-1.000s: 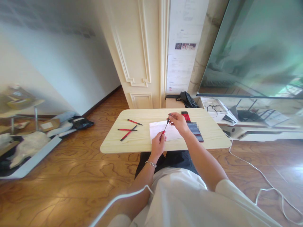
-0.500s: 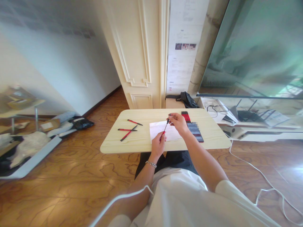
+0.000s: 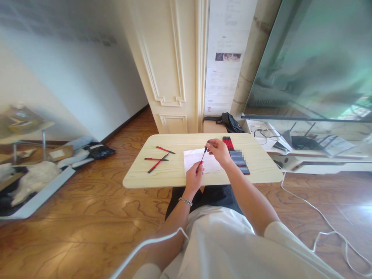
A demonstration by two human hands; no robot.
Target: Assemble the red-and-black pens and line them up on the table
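Observation:
Over a white sheet of paper (image 3: pixel 190 158), both my hands are on one red and black pen (image 3: pixel 204 154). My left hand (image 3: pixel 194 177) is closed around its red barrel, low and toward me. Thumb and fingers of my right hand (image 3: pixel 218 149) pinch the black upper part, above and to the right. A thin dark shaft, which looks like the refill, shows between the two parts. To the left lie a single red and black pen (image 3: pixel 165 150) and two crossed pens (image 3: pixel 157 159). Several red and black pens (image 3: pixel 228 142) lie in a row behind my right hand.
A dark phone (image 3: pixel 241 164) lies right of the paper on the small wooden table (image 3: pixel 139 174). Behind it are a black bag (image 3: pixel 229 123) and a low cabinet with a router (image 3: pixel 305 141). A white cable (image 3: pixel 310 201) runs along the floor at right.

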